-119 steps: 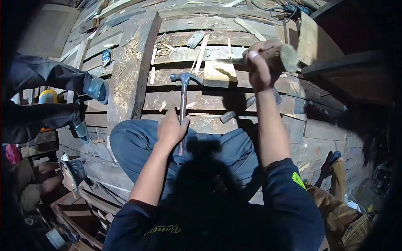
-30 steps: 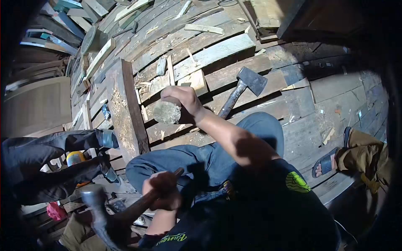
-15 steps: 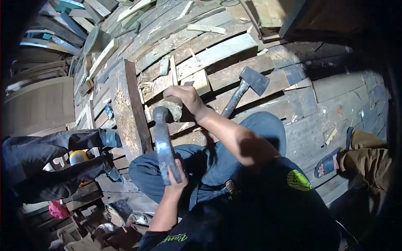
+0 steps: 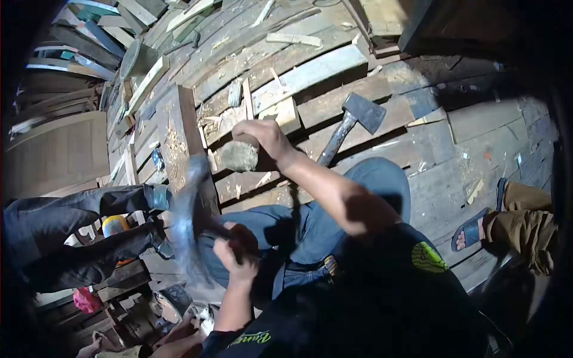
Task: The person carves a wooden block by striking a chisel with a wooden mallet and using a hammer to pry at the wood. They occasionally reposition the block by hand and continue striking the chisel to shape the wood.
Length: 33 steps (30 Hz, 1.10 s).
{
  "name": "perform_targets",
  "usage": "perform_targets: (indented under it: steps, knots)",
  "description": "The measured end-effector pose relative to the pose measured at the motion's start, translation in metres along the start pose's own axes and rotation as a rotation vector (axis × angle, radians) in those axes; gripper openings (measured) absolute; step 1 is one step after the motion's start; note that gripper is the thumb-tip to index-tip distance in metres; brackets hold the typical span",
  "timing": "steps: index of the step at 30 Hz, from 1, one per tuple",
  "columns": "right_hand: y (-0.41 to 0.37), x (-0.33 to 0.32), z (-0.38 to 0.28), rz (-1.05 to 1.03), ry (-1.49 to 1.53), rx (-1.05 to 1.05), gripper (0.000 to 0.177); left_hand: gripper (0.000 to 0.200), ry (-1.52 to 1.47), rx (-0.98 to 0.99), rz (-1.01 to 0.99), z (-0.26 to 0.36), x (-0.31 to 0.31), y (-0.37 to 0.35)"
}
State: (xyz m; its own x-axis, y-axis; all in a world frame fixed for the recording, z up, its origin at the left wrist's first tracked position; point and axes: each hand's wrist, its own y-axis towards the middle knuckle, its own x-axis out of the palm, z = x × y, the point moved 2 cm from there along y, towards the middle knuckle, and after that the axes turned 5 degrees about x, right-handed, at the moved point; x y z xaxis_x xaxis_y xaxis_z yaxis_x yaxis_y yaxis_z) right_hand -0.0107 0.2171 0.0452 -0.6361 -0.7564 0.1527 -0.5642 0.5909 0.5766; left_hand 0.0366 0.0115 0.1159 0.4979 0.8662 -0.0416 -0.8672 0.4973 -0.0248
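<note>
My right hand [image 4: 264, 138] grips a chisel whose frayed, mushroomed butt end [image 4: 240, 156] faces the camera; its blade is hidden behind the hand, toward a pale wood block [image 4: 285, 113] on the planks. My left hand [image 4: 236, 250] is closed on the handle of a claw hammer; the hammer's head [image 4: 190, 206] is blurred with motion, left of and below the chisel's butt and apart from it. My knees in blue trousers [image 4: 310, 221] lie under both arms.
A second, square-headed hammer [image 4: 352, 122] lies on the plank floor [image 4: 370, 65] right of my right hand. A thick beam [image 4: 179, 137] with wood chips runs on the left. Another person's legs [image 4: 71, 227] are at left, a sandalled foot [image 4: 474, 230] at right.
The hammer met the chisel's butt half a second ago and has since swung back down and to the left. My right hand has kept the chisel in place.
</note>
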Motion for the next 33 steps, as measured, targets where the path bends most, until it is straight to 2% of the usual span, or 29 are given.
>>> perform_targets:
  steps: [1,3,4,5,7,8,9,10,11,12,13,15,16,17,19,20,21,22,23,24,25,27,28,29,31,32,33]
  knots:
    - [0.003,-0.001,0.002,-0.013,0.000,0.016,0.011,0.053,-0.003,-0.043,0.212,0.015,0.005,0.000]
    - [0.001,0.002,0.011,0.026,-0.005,-0.037,0.010,0.051,-0.385,0.330,-0.233,0.022,-0.003,0.002]
    - [0.001,0.001,0.011,0.018,-0.011,-0.028,0.010,0.050,-0.379,0.352,-0.200,0.023,-0.001,0.003]
    - [0.001,0.002,0.009,0.010,-0.014,-0.017,0.009,0.053,-0.245,0.125,0.138,-0.017,-0.018,-0.004]
    - [0.003,0.003,0.006,-0.031,-0.030,0.019,0.010,0.054,0.719,0.235,-0.154,-0.032,-0.005,0.013]
    - [0.002,0.005,0.010,-0.017,0.025,0.039,0.011,0.045,0.544,0.173,-0.168,-0.036,-0.015,0.010]
    - [0.002,0.004,0.016,0.002,0.070,0.055,0.013,0.041,0.598,0.339,-0.087,-0.058,-0.037,0.010]
    - [0.004,0.002,0.011,0.038,-0.015,-0.020,0.015,0.040,0.377,0.200,-0.075,-0.033,-0.016,0.013]
    - [-0.003,0.005,0.006,0.040,-0.004,0.003,0.015,0.039,0.175,0.035,-0.049,-0.004,0.000,0.006]
    - [-0.002,0.005,0.005,0.013,-0.002,0.015,0.014,0.043,-0.145,-0.050,-0.020,0.000,-0.012,0.003]
    - [0.004,0.000,0.009,-0.011,-0.015,0.012,0.014,0.049,-0.133,0.121,-0.085,0.013,-0.006,0.003]
    - [0.002,-0.001,0.011,0.022,-0.017,0.006,0.012,0.052,-0.288,0.441,-0.363,0.025,-0.001,0.010]
    - [0.003,-0.004,0.008,-0.003,-0.019,0.029,0.009,0.051,-0.174,0.479,-0.248,0.024,0.006,0.008]
    - [0.002,-0.003,0.004,-0.033,-0.011,0.055,0.009,0.052,0.347,0.298,-0.275,-0.007,-0.005,0.010]
    - [0.003,0.000,0.005,-0.033,-0.048,0.022,0.009,0.050,0.696,0.366,-0.081,-0.051,-0.007,0.011]
    - [0.004,0.001,0.007,-0.011,-0.027,0.006,0.009,0.044,0.826,0.302,-0.092,-0.037,-0.008,0.009]
    - [0.004,-0.001,0.011,0.015,-0.010,-0.004,0.009,0.036,0.436,-0.017,-0.110,-0.029,-0.003,0.007]
    - [0.001,0.000,0.012,-0.024,0.024,0.074,0.013,0.035,0.215,-0.067,-0.061,-0.017,0.001,0.005]
    - [0.002,-0.002,0.008,-0.027,0.015,0.079,0.014,0.034,0.000,-0.118,0.001,-0.008,0.000,0.001]
    - [0.003,-0.001,0.010,-0.017,-0.014,0.039,0.013,0.041,-0.267,-0.200,-0.027,0.000,-0.011,-0.001]
    - [0.003,-0.001,0.010,-0.003,-0.047,0.007,0.013,0.052,-0.394,-0.018,-0.070,0.002,-0.014,-0.006]
    - [0.001,-0.002,0.012,-0.007,-0.023,0.043,0.013,0.057,-0.242,0.323,-0.251,0.017,-0.007,0.003]
    - [0.001,0.000,0.011,-0.016,0.010,0.066,0.013,0.054,-0.244,0.105,0.004,-0.030,-0.028,-0.005]
    - [0.001,0.003,0.010,-0.020,0.019,0.061,0.013,0.048,0.092,-0.035,0.168,-0.029,-0.004,0.001]
    - [0.002,0.001,0.014,-0.050,-0.003,0.103,0.011,0.040,0.376,0.051,-0.172,-0.049,-0.016,0.008]
    - [0.004,-0.001,0.016,-0.044,-0.002,0.090,0.010,0.034,0.589,0.146,-0.137,-0.034,-0.009,0.009]
    - [0.000,0.000,0.016,-0.036,0.011,0.098,0.009,0.030,0.183,-0.026,-0.100,-0.021,-0.002,0.006]
